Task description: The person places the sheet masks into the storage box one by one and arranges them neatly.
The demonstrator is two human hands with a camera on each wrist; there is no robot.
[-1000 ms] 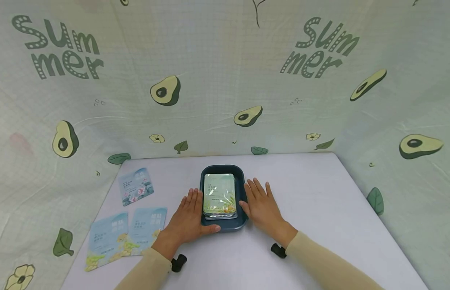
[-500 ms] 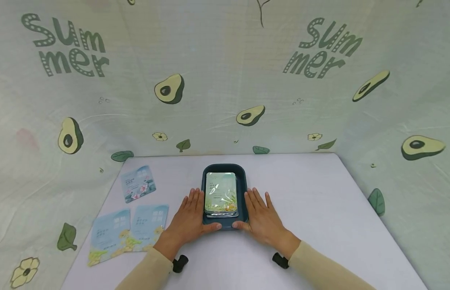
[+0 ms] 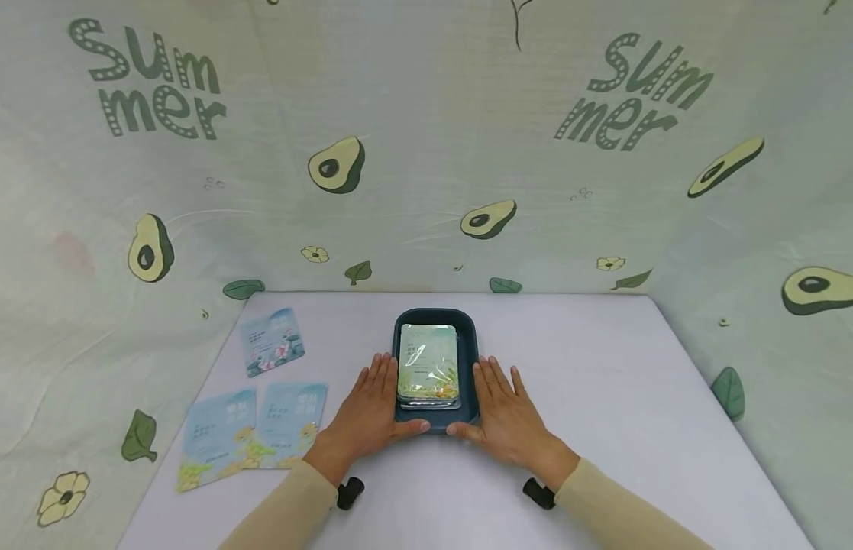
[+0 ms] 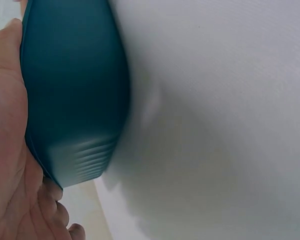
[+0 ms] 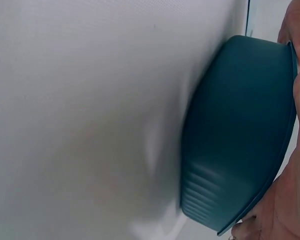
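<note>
A dark teal tray (image 3: 469, 351) stands on the white table with a small stack of flat, shiny, pale green packets (image 3: 428, 363) inside, printed with yellow and orange flowers. My left hand (image 3: 366, 412) lies along its left side, fingers straight, thumb at the near edge. On the opposite side my right hand (image 3: 510, 418) mirrors it, its thumb also at the near edge. Both wrist views show the tray's outer wall (image 4: 75, 75) and a palm (image 5: 290, 190) by the rim; the fingers are partly hidden there.
Left of the tray lie two light blue packets, one (image 3: 220, 435) partly overlapping the other (image 3: 292, 420). Farther back is a blue packet with pink flowers (image 3: 273, 342). A patterned cloth (image 3: 412, 114) hangs behind and around the table.
My right hand has slid nearer along the tray's side, and its thumb has come round to the near edge. The left hand keeps its place; the head view has shifted slightly.
</note>
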